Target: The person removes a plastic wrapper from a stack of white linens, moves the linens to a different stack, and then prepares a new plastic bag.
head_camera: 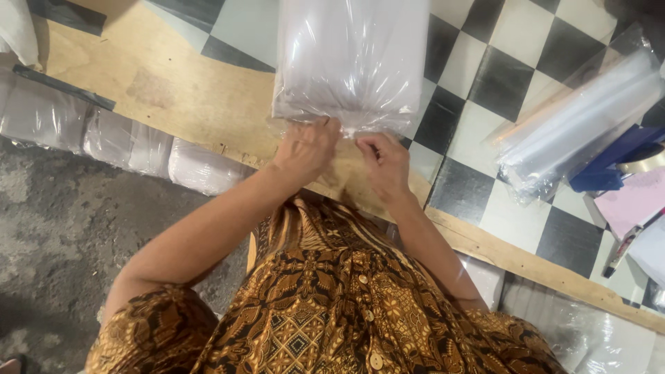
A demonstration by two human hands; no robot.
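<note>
Left hand (305, 149) and right hand (384, 163) fingers pinched on bag (350, 59) mouth. Soft, slippery film, probably light; best gripped at gathered edge by fingertips.

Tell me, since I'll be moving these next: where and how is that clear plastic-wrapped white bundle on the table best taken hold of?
Probably at the near, open end of the plastic-wrapped bundle, coming from the table edge. The loose film gathers there into graspable slack, while the rest is stretched smooth over the white stack. Both hands already pinch that edge: left hand, right hand, one either side of the middle.
</note>
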